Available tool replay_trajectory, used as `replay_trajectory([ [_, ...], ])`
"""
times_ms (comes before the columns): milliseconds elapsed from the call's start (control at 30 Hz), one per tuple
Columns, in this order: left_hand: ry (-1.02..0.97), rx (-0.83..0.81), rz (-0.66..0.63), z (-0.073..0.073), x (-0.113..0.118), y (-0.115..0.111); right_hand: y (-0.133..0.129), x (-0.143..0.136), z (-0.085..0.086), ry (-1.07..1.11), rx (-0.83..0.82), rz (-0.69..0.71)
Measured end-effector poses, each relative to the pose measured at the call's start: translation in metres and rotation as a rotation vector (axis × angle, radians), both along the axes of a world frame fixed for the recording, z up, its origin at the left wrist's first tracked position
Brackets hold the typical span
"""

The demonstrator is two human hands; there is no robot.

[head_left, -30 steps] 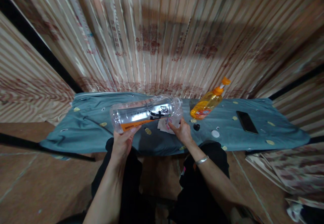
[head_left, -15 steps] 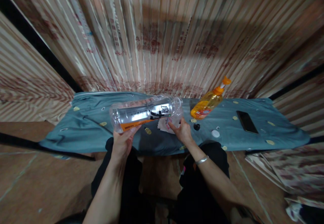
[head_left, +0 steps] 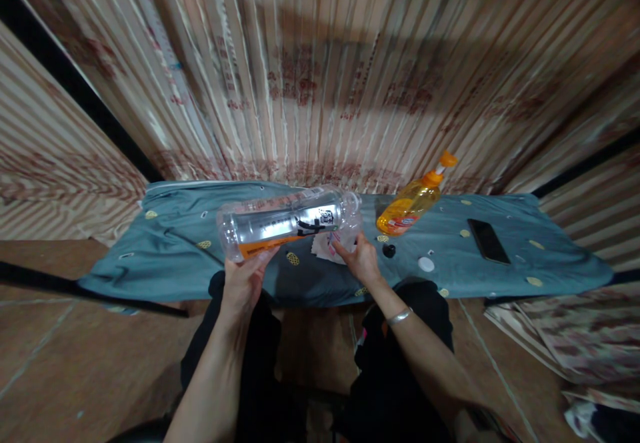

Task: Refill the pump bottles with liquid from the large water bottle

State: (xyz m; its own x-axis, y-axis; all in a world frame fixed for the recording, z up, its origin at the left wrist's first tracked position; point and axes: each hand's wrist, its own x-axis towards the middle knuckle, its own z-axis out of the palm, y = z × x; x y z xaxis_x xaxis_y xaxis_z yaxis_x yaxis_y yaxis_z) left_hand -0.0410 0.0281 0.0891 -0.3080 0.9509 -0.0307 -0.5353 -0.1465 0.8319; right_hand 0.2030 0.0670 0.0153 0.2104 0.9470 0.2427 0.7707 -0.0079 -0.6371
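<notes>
A large clear plastic bottle [head_left: 280,223] with a silver and orange label lies nearly level above the cloth, its neck pointing right. My left hand [head_left: 245,279] is closed around its lower side near the base, thumb along the label's edge. At the neck end, my right hand [head_left: 363,259] is closed on clear plastic, with its fingertips partly hidden; that plastic appears to be part of the bottle. Beneath the right thumb shows a white printed wrapper [head_left: 324,248]. Just right of this hand lie a small black cap [head_left: 389,251] and a round white cap [head_left: 426,264].
A yellow dish-soap bottle [head_left: 407,206] with an orange pump top stands behind the caps. Further right, a dark phone [head_left: 489,241] lies on the blue-green cloth [head_left: 545,246]. Striped curtains [head_left: 320,96] hang behind, and black poles [head_left: 85,89] slant at both sides.
Both hands keep their hold, and the large bottle stays in almost the same place. Its label appears turned very slightly; other things have not moved.
</notes>
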Motion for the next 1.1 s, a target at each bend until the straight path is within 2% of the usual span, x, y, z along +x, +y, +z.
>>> replay_trajectory([
  [400, -0.02, -0.002, 0.004, 0.0031, 0.0016, -0.0007, 0.0011, 0.0002, 0.0001, 0.006, -0.013, -0.007],
  [767, -0.007, 0.015, 0.002, -0.0006, 0.0008, 0.0001, 0.0003, -0.0013, -0.0009, 0.011, 0.015, -0.017],
  [1100, -0.004, 0.008, -0.015, 0.0037, 0.0012, -0.0012, 0.0009, -0.0005, 0.0003, -0.005, -0.01, -0.001],
])
